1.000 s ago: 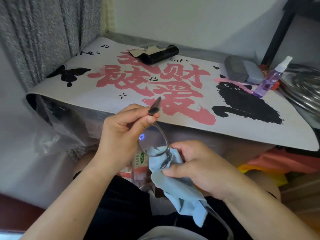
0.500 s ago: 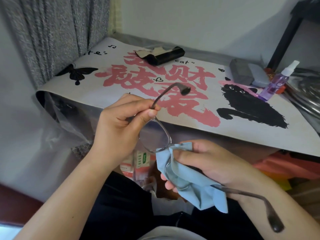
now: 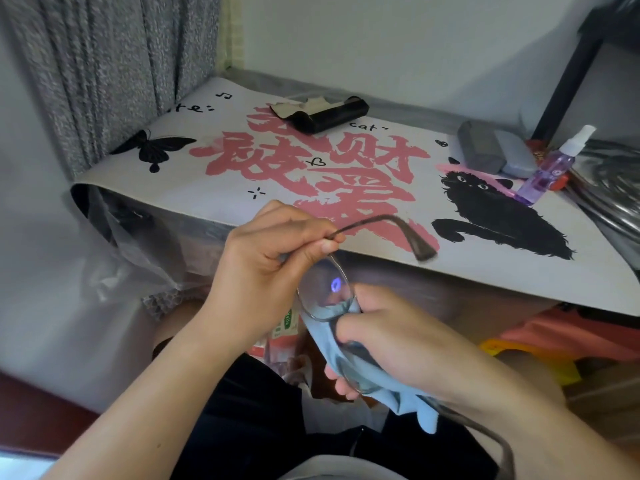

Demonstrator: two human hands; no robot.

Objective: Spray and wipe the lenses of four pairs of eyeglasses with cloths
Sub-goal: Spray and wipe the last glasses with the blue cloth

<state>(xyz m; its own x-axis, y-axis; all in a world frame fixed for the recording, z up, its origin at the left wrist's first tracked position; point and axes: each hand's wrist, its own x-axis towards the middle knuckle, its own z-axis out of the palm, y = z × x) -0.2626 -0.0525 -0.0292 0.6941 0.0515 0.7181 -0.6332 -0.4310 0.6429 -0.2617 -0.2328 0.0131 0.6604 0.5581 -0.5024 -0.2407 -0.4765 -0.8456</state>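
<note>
My left hand [image 3: 266, 268] pinches a pair of thin grey-framed eyeglasses [image 3: 325, 289] at the hinge, held in front of the table edge over my lap. One temple arm sticks out to the right over the mat. My right hand [image 3: 391, 337] holds a light blue cloth [image 3: 388, 382] folded round the lower lens, fingers and thumb pressing it from both sides. The upper lens is bare and shows a small blue reflection. The other temple arm trails down past my right wrist. A purple spray bottle [image 3: 550, 168] with a white nozzle stands at the table's right end.
A printed desk mat [image 3: 242, 174] with red characters, a black cat and a butterfly covers the table. On it lie a black glasses case [image 3: 332, 114] with a pale cloth, and grey cases [image 3: 495, 152] near the bottle. A grey curtain [image 3: 104, 74] hangs at left.
The glasses turned in my hands, so the upper temple arm swung out to the right. My right hand shifted the cloth along the lower lens, closing more tightly round it.
</note>
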